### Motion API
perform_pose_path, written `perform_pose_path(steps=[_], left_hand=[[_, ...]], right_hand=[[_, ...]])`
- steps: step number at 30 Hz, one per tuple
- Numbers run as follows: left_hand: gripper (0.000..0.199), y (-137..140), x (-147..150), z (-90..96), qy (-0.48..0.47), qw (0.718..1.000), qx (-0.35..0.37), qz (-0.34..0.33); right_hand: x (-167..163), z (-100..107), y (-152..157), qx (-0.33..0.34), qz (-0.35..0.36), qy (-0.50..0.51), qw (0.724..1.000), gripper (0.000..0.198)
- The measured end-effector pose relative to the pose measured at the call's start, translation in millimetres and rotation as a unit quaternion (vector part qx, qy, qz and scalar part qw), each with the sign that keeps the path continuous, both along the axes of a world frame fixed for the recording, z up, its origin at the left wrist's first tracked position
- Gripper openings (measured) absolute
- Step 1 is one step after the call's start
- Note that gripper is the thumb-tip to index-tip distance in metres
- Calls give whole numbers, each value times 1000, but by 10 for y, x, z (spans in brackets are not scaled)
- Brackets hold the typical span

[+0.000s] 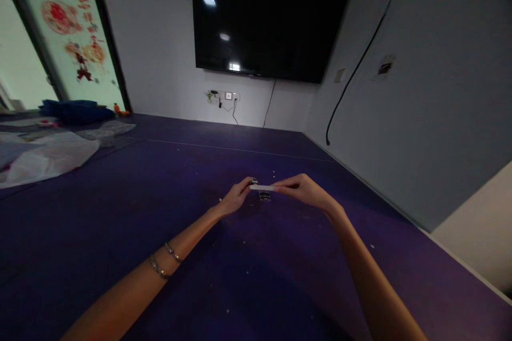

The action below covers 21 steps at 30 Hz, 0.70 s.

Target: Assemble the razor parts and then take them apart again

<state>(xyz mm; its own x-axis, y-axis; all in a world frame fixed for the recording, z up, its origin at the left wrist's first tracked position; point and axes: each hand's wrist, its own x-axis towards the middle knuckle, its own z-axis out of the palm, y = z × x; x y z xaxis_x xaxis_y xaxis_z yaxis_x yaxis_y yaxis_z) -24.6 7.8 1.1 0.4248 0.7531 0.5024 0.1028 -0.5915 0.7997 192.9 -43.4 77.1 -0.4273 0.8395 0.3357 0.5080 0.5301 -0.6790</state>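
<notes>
My left hand [235, 198] and my right hand [306, 190] are stretched out ahead of me, low over the purple surface. Between them is a thin white flat piece [262, 188], seen edge-on. Fingers of both hands are closed on its opposite ends. At the left fingertips a small dark shiny thing shows, too small to name. Just below the white piece, a small dark object with light edges [264, 196] appears on the surface, partly covered by it. Two bracelets [159, 267] circle my left wrist.
Small white bits lie scattered over the purple floor [180, 277]. Crumpled clear plastic sheeting [56, 154] and a dark blue cloth bundle [78, 111] lie at left. A black cable [356, 69] hangs down the right wall. A large television [272, 21] hangs on the far wall above sockets.
</notes>
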Motion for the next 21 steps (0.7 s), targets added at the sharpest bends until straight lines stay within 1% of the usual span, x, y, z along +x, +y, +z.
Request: perform_pose_path(steps=[3,7,10,13,17,20,21], left_hand=[[20,5,-1,-2,3,1000,3,-5],[19,7,1,1,1,1000,0,-4],[21,3,0,3,-1,1000,-2,-8],[21,-8,-7,8,6,1000,10,-5],[21,-19,-19,2,-3,1000,-8,-8],[20,0,-15,-36,-14,1000,-10,-8],[21,10,-7,-53,-25,999,-22,-12]], right_hand=[[-2,-7,4,13,-20,27,999,25],[12,-9,15,-17,-1,15,1000,26],[35,-12,25,-10,-18,36,999,26],[66,-20,38,-36,-11,21,999,26],[114,-25,53,-35,-33,29,998,29],[144,-29,62,-76,11,-19,997,30],[149,-33,67,-80,18,-26,996,31]])
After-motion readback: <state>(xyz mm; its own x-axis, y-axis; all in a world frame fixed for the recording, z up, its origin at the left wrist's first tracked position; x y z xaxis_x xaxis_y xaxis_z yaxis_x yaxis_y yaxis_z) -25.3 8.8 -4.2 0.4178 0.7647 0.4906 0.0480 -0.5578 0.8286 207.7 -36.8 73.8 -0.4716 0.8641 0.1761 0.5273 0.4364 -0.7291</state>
